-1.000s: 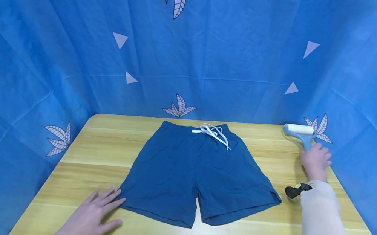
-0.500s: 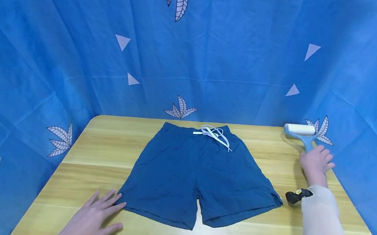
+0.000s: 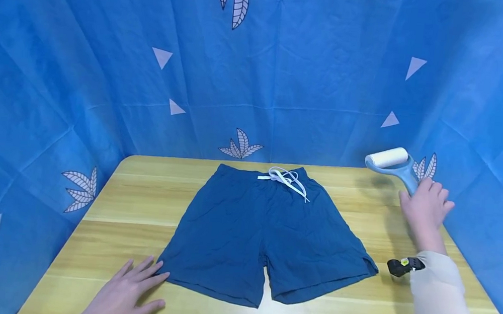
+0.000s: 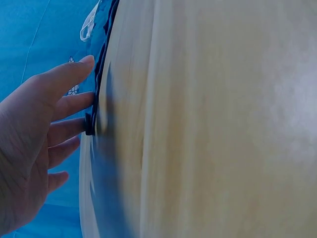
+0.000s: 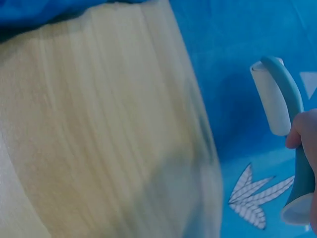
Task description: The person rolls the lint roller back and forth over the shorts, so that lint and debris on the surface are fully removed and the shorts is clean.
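Note:
Dark blue shorts [image 3: 230,236] lie spread flat, waistband toward the back, with a white drawstring [image 3: 286,179] at the waist. My left hand [image 3: 125,291] has its fingers spread, fingertips at the hem corner of the left leg. In the left wrist view that hand [image 4: 39,129] reaches the dark cloth edge with straight fingers. At the back right, my right hand [image 3: 426,206] grips the blue handle of a lint roller [image 3: 388,158], whose white roll is raised off the table. The right wrist view shows the lint roller [image 5: 272,99] with thumb and fingers round its handle.
The wooden table [image 3: 120,200] has a blue patterned cloth [image 3: 223,73] hanging behind it and at both sides. A small black device [image 3: 404,266] is strapped at the right wrist, under a light sleeve [image 3: 446,302].
My right hand has lifted the lint roller from the table; its head has tilted and moved slightly left and up. The left hand and the shorts stay nearly in place.

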### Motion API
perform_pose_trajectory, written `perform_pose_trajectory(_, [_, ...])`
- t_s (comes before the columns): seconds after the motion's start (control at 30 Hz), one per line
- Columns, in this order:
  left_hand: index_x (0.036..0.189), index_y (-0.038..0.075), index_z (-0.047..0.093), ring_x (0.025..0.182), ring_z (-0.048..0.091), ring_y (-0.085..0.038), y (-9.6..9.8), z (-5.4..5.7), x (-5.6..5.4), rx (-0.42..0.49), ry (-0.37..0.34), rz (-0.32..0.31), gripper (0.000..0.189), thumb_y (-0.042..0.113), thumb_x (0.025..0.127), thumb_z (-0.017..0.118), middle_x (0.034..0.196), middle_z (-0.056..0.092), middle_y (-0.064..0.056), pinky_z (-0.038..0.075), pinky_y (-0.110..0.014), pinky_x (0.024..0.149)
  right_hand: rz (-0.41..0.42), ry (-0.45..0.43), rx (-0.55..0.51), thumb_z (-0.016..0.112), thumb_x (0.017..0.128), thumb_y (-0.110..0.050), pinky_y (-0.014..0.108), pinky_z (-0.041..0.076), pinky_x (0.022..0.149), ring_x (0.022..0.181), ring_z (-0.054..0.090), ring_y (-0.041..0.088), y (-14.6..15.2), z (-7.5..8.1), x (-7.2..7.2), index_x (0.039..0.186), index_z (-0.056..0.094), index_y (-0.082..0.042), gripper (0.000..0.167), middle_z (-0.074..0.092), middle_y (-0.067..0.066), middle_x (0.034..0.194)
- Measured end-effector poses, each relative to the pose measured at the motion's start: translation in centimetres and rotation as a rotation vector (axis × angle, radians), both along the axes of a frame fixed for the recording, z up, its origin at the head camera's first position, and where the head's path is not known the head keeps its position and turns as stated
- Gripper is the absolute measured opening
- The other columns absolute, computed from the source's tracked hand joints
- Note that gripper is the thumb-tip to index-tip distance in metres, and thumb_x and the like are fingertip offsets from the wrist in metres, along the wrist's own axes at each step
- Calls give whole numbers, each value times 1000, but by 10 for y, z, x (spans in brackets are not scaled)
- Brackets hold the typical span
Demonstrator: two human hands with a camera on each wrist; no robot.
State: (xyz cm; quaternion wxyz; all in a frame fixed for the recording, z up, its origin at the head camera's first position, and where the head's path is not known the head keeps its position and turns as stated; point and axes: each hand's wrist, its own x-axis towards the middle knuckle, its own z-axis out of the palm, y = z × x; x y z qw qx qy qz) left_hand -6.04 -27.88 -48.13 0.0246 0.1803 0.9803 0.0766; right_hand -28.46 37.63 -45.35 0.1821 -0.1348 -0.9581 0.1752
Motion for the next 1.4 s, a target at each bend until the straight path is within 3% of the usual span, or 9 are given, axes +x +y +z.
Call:
perform_pose_trajectory(0.1, [131, 27, 63, 138, 46, -29, 0, -1, 1, 1, 20, -5, 63, 70, 87, 51, 141, 57, -1, 33, -61, 112, 31, 23, 17, 52, 93, -28, 63, 24, 77, 95, 30, 49, -7, 10, 1, 113, 40, 11, 46, 38, 32, 104])
perform_pose_trajectory(0.23, [133, 27, 62, 138, 47, -28, 0, -3, 1, -2, 27, -10, 64, 70, 87, 51, 142, 57, -2, 34, -60, 112, 71, 39, 16, 52, 91, -26, 63, 24, 78, 98, 31, 48, -20, 24, 3, 118, 42, 8, 45, 40, 30, 109])
perform_pose_trajectory(0.4, [136, 27, 59, 139, 45, -30, 1, -1, 0, 6, -26, 1, 68, 72, 87, 49, 145, 54, -4, 34, -61, 112, 135, 101, 33, 54, 89, -23, 65, 24, 82, 104, 32, 47, -41, 36, 7, 119, 46, 5, 42, 44, 28, 113])
perform_pose_trajectory(0.67, [140, 27, 54, 143, 39, -33, 2, 6, -2, 42, -128, 35, 73, 74, 85, 49, 150, 47, -5, 27, -65, 113, 300, 319, 96, 57, 81, -18, 60, 29, 77, 94, 39, 43, -81, 41, 12, 110, 52, 3, 36, 49, 24, 102])
perform_pose_trajectory(0.87, [141, 28, 53, 143, 38, -32, 2, 1, 1, 33, -118, 48, 73, 74, 85, 50, 152, 46, -4, 27, -66, 113, 419, 372, 159, 58, 81, -19, 53, 32, 71, 87, 41, 38, -115, 44, 11, 108, 55, 1, 34, 53, 21, 97])
perform_pose_trajectory(1.4, [140, 27, 54, 144, 36, -32, 13, 6, 6, -48, -143, 137, 75, 71, 80, 59, 150, 48, -5, 23, -66, 115, 877, 478, 255, 67, 83, -19, 40, 34, 69, 88, 45, 28, -222, 53, 10, 108, 58, -6, 30, 57, 10, 98])
